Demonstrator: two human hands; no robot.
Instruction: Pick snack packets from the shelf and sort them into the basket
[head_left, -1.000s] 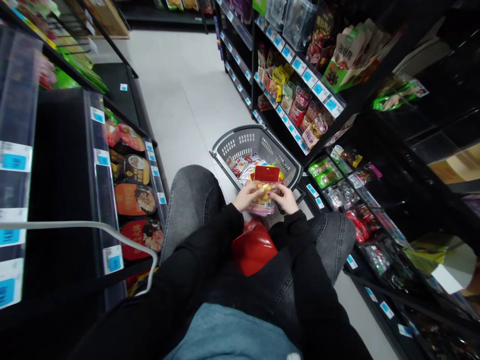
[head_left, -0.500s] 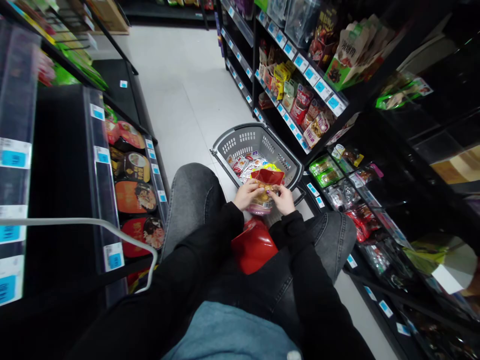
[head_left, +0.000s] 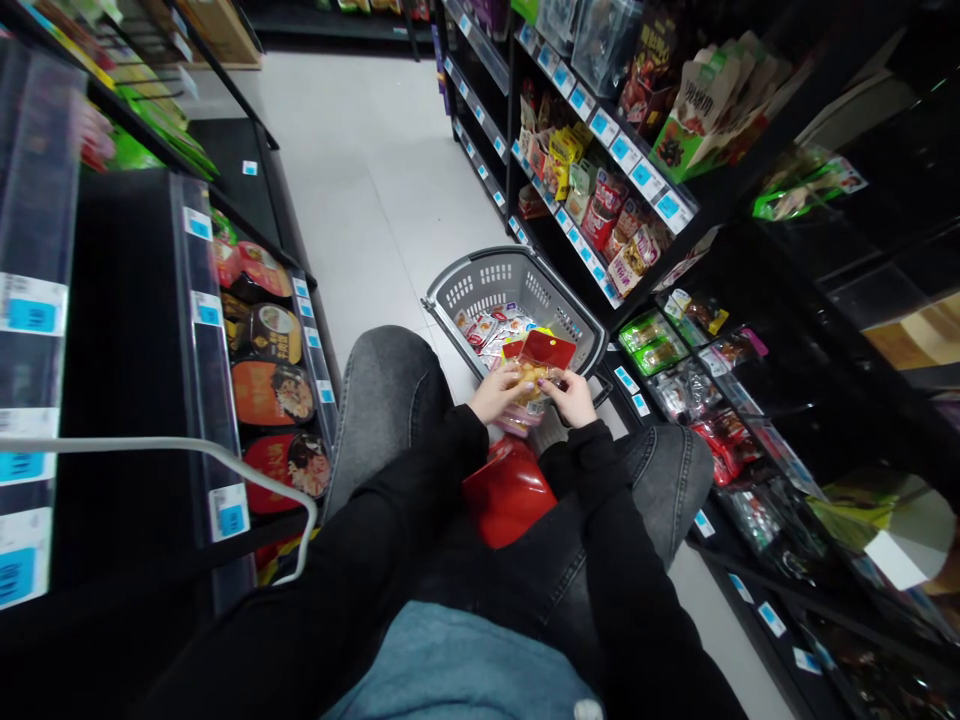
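Note:
Both hands hold a clear snack packet (head_left: 530, 385) with yellowish pieces inside and a red top, over the near rim of the basket. My left hand (head_left: 496, 392) has its fingers closed on the packet's left side. From the right, my right hand (head_left: 571, 398) pinches the other side. The grey shopping basket (head_left: 480, 272) stands on the floor in front of my knees, with several small white and red packets (head_left: 487, 330) in it. A glossy red thing (head_left: 514, 495) lies between my thighs; its kind I cannot make out.
Shelves with bowl-shaped food packs (head_left: 271, 393) run along my left. To the right, a shelf rack (head_left: 600, 125) holds snack bags, and low bins (head_left: 652, 340) hold small packets. A pale curved cable or rod (head_left: 225, 455) crosses at left. Tiled floor (head_left: 352, 170) lies ahead.
The packet has tilted slightly in my hands, with its red top shifting a little right and up. My right hand has moved slightly right. The basket stays in place.

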